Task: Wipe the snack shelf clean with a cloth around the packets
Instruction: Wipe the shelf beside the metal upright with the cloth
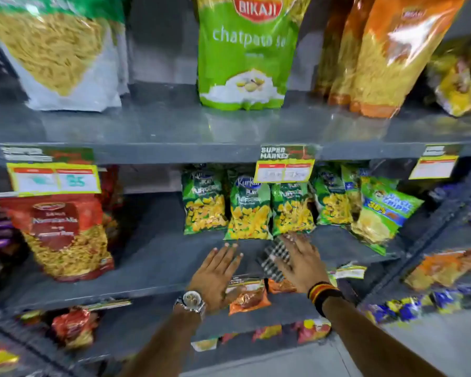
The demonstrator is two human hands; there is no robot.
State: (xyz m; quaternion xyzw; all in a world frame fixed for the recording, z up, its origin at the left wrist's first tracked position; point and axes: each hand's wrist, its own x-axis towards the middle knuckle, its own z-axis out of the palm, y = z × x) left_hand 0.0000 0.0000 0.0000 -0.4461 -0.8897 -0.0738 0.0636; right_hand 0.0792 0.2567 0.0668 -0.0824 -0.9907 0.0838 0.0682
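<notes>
So we're at the middle snack shelf [158, 257] with both hands on it. Our right hand [301, 258] is pressing a checked cloth [276, 258] flat on the grey board, grip spread wide over it, just in front of the green Kurkure puffcorn packets [249, 210]. Our left hand [219, 270] lies flat on the bare shelf just left of the cloth, fingers apart, holding nothing. Judging by where the cloth sits, we're only working the near strip in front of the puffcorn; the big open stretch left toward the red namkeen bag [65, 229] and the bits behind and between packets look like they're left to do. Can't tell what's already clean, the board's too blurry.
</notes>
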